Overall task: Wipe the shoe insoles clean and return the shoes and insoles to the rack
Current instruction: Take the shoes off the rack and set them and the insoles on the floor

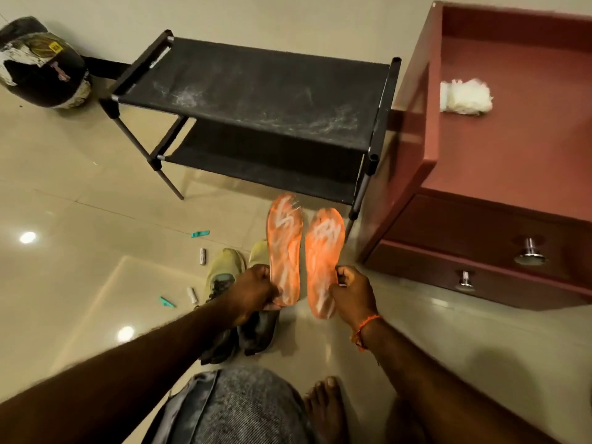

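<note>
Two orange foam insoles streaked with white, the left insole (285, 248) and the right insole (323, 261), are held side by side, toes toward twelve o'clock. The left hand (256, 291) pinches one heel, the right hand (350, 291) the other. Beneath, at seven o'clock, sit yellowish-green sneakers (224, 274), perhaps dusty. The black fabric two-tier rack (256, 91) stands at twelve; a crumpled white cloth (464, 97) lies on the maroon wooden cabinet (512, 161) at two.

The left hand (256, 290) covers the left insole's (285, 248) heel and much of both shoes (224, 277) beneath it. Right of the right hand (352, 291), the cabinet (496, 155) runs off-frame.
</note>
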